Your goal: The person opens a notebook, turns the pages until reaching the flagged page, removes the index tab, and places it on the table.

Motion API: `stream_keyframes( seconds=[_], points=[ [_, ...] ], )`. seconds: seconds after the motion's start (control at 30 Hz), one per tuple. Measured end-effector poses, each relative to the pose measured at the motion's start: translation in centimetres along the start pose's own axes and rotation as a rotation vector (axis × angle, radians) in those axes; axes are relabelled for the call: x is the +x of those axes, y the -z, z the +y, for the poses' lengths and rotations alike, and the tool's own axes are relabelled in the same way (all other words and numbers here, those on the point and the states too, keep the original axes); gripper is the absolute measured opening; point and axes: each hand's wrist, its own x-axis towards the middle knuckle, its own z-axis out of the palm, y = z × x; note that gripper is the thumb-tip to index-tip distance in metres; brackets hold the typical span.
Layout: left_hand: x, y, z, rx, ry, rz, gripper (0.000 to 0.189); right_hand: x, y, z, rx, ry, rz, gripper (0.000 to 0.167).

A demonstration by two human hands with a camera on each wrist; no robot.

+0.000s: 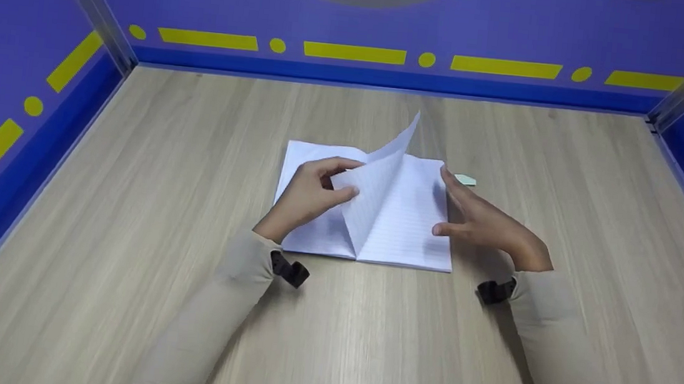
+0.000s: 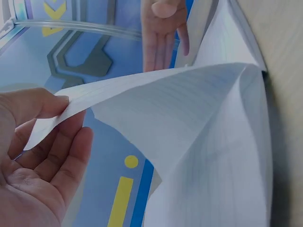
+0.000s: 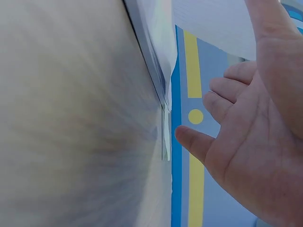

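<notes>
An open notebook [image 1: 411, 224] with white lined pages lies on the table. One page [image 1: 374, 182] stands raised near the middle fold, its top corner pointing up and to the right. My left hand [image 1: 315, 192] pinches that page's free edge between thumb and fingers; the left wrist view shows the page [image 2: 165, 99] bending away from the thumb. At the notebook's right edge is my right hand [image 1: 480, 221], its fingers extended and holding nothing. In the right wrist view the palm [image 3: 255, 127] faces the notebook's side; whether any fingertip touches the paper, I cannot tell.
A pale green tab [image 1: 465, 179] sticks out past the notebook's right edge, close to the right hand's fingers. The wood-grain table [image 1: 327, 341] is bordered by blue panels [image 1: 358, 24] with yellow marks at the back and both sides.
</notes>
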Motion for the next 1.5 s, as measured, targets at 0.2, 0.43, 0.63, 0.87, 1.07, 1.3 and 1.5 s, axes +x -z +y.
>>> stream_keyframes(
  seconds=[0.2, 0.43, 0.63, 0.87, 1.07, 1.3, 1.5],
  points=[
    [-0.2, 1.6, 0.0, -0.036, 0.015, 0.031, 0.036, -0.1, -0.1, -0.2, -0.063, 0.0, -0.005, 0.106],
    [-0.6, 3.0, -0.1, -0.019, 0.043, 0.077, 0.037, -0.1, -0.2, -0.3, -0.083, -0.018, -0.012, 0.106],
    [-0.9, 3.6, -0.8, 0.002, 0.056, 0.08, 0.037, -0.1, -0.5, -0.3, -0.075, -0.049, -0.027, 0.105],
    [-1.1, 4.7, -1.2, 0.069, 0.063, 0.032, 0.039, -0.2, -0.6, -0.4, -0.06, -0.062, -0.028, 0.105],
    [-1.1, 5.3, -1.6, 0.127, 0.075, 0.013, 0.039, -0.2, -0.6, -0.4, -0.074, -0.075, -0.032, 0.104],
    [-1.2, 4.9, -1.7, 0.155, 0.109, -0.02, 0.044, -0.2, -0.6, -0.4, -0.078, -0.053, -0.027, 0.104],
    [-1.1, 4.7, -1.5, 0.26, 0.14, -0.029, 0.06, -0.3, -0.6, -0.4, -0.07, -0.057, -0.027, 0.104]
  ],
)
